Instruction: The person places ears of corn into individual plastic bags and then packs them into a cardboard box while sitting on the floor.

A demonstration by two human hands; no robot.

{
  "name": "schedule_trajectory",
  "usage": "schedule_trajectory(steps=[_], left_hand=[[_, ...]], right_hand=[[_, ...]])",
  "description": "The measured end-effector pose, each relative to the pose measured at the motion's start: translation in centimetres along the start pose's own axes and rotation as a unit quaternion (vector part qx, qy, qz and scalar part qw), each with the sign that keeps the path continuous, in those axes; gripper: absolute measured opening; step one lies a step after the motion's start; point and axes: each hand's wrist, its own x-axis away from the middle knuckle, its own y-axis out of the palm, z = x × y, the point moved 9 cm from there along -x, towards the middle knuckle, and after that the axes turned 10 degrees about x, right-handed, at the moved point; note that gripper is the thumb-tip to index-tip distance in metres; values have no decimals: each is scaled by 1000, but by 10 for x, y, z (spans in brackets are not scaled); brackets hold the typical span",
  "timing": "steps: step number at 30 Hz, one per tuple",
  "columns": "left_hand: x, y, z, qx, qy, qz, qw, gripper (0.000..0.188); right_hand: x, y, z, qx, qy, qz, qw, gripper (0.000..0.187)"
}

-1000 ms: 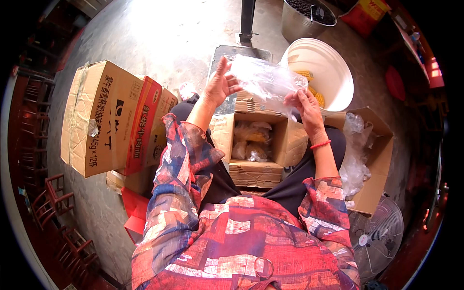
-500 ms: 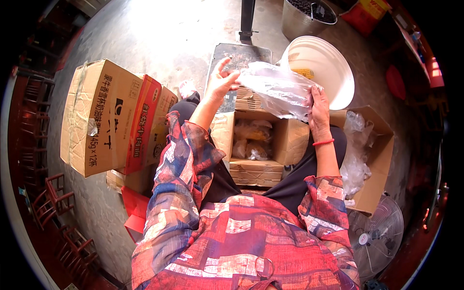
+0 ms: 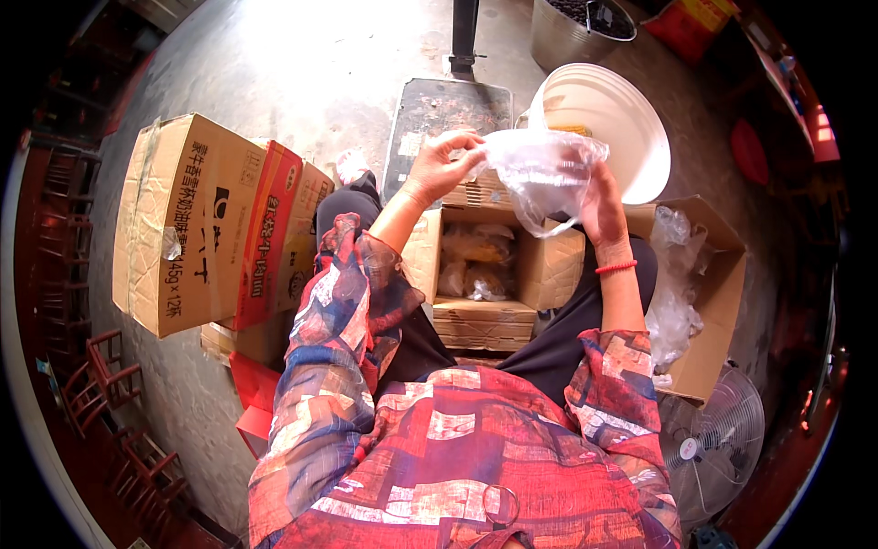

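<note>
A clear plastic bag (image 3: 541, 174) stretches between my two hands above an open cardboard box (image 3: 554, 267). My left hand (image 3: 445, 166) pinches the bag's left edge between thumb and fingers. At its other side my right hand (image 3: 602, 209), with a red band at the wrist, holds the bag; its fingertips show only dimly through the film. Inside the box between my knees lie bagged yellow pieces (image 3: 487, 252) that look like corn. Just beyond the bag, a white bucket (image 3: 640, 137) leans toward me, with a yellow corn cob (image 3: 574, 131) partly visible in it.
A platform scale (image 3: 430, 114) lies ahead on the floor. At right, an open carton (image 3: 718, 316) holds crumpled plastic bags (image 3: 672, 311), near a fan (image 3: 722, 439). Stacked cartons (image 3: 187, 238) stand at left. A metal bucket of dark round pieces (image 3: 562, 41) is at the back.
My left hand has moved right and closed on the bag's edge; its fingers were spread before. The bag has bunched closer to my right hand, whose fingers are now behind the film.
</note>
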Motion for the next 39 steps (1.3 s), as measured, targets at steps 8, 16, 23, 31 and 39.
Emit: schedule_trajectory(steps=[8,16,23,31,39], left_hand=[[-1,-31,-8,240,-54,117,962,10],[3,-32,-28,427,-148,173,875,18],[8,-25,-30,447,-204,144,859,19],[8,-70,-38,330,-113,287,892,14],[8,-73,-42,370,-130,286,874,21]], right_hand=[[4,20,21,67,48,-135,987,13],[17,35,-24,-48,-35,-236,970,70],[23,59,37,325,8,-257,910,76],[16,56,38,224,32,-248,942,19],[20,56,29,212,68,-247,943,18]])
